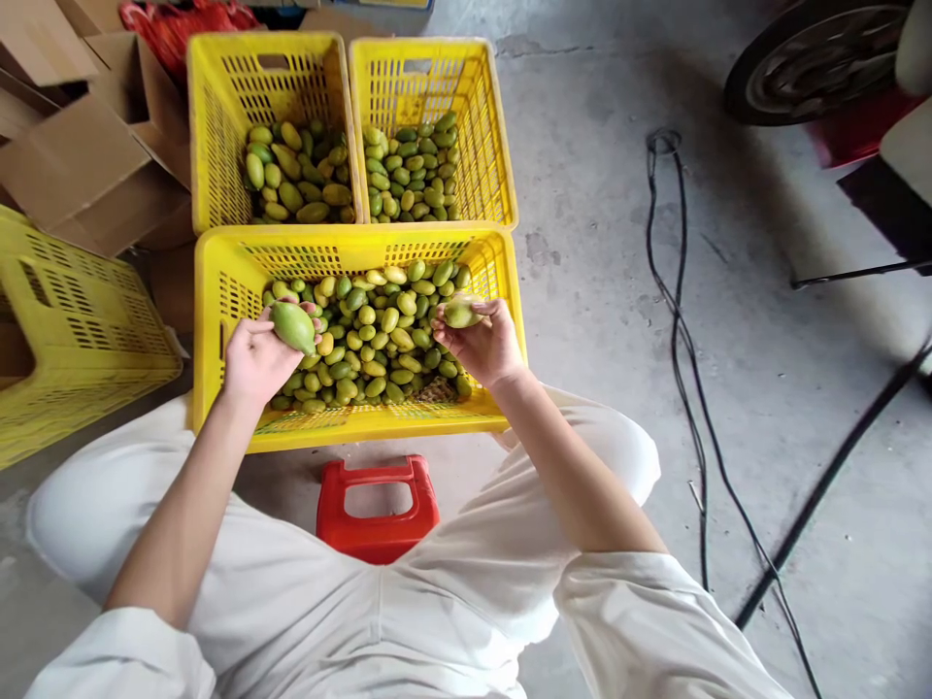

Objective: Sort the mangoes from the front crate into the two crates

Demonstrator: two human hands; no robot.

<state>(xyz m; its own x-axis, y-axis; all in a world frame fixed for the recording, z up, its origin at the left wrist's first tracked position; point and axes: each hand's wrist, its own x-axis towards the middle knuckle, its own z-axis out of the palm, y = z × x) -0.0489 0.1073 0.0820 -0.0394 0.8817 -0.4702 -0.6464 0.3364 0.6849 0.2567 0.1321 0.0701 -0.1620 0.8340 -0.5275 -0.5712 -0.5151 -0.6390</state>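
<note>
My left hand (256,357) is closed around a green mango (294,326), held above the left side of the near yellow crate (349,427). My right hand (482,342) grips a paler green mango (461,312) over the crate's right side. The near crate holds several small green and yellowish mangoes (371,335). Behind it stand two more yellow crates, the left crate (218,126) and the right crate (495,146), each partly filled with green mangoes.
A red plastic stool (377,505) sits between my knees. An overturned yellow crate (73,330) lies at the left, with cardboard boxes (80,165) behind it. Black cables (684,369) run over the concrete floor at the right. A vehicle wheel (808,58) is at top right.
</note>
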